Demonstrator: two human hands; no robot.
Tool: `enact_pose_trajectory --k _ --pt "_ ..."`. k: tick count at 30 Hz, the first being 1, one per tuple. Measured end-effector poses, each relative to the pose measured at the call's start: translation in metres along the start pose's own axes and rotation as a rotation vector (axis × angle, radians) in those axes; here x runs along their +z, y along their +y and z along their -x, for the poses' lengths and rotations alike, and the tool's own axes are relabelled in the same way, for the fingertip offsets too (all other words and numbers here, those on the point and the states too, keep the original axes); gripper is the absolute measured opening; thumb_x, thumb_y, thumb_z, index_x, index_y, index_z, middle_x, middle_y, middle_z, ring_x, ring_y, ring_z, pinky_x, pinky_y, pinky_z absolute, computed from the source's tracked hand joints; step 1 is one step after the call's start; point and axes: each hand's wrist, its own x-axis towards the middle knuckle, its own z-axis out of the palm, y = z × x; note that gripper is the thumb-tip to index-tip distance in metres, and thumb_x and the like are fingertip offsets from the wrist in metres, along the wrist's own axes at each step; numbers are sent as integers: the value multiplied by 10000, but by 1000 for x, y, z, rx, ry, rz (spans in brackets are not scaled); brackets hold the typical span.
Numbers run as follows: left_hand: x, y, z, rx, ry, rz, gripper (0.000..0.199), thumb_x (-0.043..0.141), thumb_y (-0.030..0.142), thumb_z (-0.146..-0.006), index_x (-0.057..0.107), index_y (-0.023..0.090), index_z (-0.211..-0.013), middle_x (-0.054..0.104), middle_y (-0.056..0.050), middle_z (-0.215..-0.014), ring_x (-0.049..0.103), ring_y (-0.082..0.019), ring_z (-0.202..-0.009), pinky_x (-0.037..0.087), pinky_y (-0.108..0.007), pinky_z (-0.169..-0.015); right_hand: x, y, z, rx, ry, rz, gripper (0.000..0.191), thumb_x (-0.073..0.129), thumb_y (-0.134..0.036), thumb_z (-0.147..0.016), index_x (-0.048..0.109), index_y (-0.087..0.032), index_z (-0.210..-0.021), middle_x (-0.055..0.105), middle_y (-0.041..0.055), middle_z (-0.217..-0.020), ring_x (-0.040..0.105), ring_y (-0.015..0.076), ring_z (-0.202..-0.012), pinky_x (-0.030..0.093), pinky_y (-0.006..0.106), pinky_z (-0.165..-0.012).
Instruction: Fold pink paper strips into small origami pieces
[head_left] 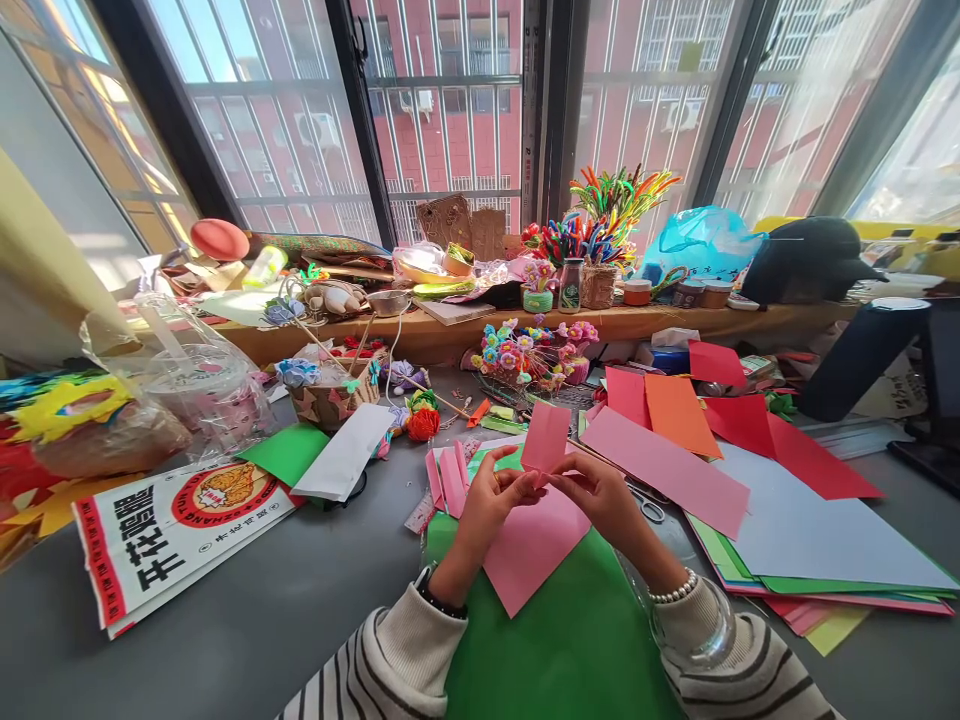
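A small pink paper piece (547,435) stands upright between my two hands. My left hand (499,492) pinches its lower edge from the left. From the right, my right hand (596,485) grips the same edge with thumb and index finger. The fingertips nearly meet there and partly hide the fold. Below them a larger pink sheet (529,560) lies on the green sheet (562,640). Folded pink strips (450,478) stand just left of my left hand. Silver scissors (649,508) lie beside my right wrist, partly covered.
To the right lie a long pink sheet (667,470), an orange sheet (681,413) and a stack of coloured paper (840,530). A printed paper bag (187,530) is at the left. Behind are a flower basket (334,400), small craft flowers (517,355) and a crowded window ledge (337,338).
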Motion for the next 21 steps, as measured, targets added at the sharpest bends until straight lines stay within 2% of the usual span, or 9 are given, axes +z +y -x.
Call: enact_pose_trajectory --k 6,13,21 --pt "-2 -1 -2 -67 15 3 577 699 237 -543 377 136 -1012 597 1 -636 598 -165 -641 464 -322 -642 -1 -2 0 -17 -7 -8 180 521 -337 -726 587 -170 -713 604 29 -708 572 152 -689 485 268 -624" --pt "-2 -1 -1 -36 5 4 544 676 242 -579 372 137 -1017 569 22 -613 592 -149 -614 456 -304 -627 6 0 3 44 25 -50 206 509 -357 -732 570 -160 -732 595 33 -697 569 148 -645 475 262 -587" --pt "0 1 1 -41 -13 33 485 663 256 -599 399 155 -993 515 61 -568 603 -159 -608 456 -304 -645 15 7 5 25 77 -70 197 456 -358 -772 497 -168 -739 560 22 -669 560 145 -622 466 265 -570"
